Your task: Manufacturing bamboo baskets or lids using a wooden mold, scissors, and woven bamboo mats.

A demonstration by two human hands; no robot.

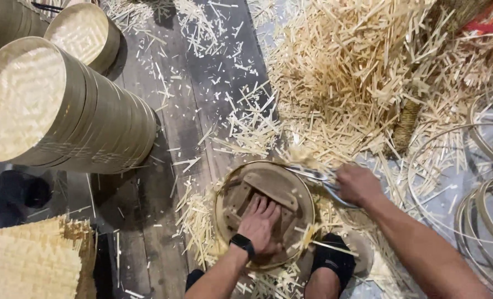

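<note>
Right below me, the round bamboo frame [222, 221] lies on the floor [191, 111] between my feet. My left hand [261, 224] presses flat on its wooden mould [268, 188], grip spread wide. My right hand [357, 184] is clenched around metal shears [313, 176] at the rim. Bamboo offcuts [346, 72] pile beyond; stacked baskets [52, 105] stand left.

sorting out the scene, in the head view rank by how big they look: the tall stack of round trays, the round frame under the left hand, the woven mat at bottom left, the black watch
1. stack of round trays, largest, though it rises toward the camera.
2. and 3. round frame and woven mat: look alike; the mat is cut off by the picture's edge, so unranked.
4. black watch on the left hand, smallest.
</note>
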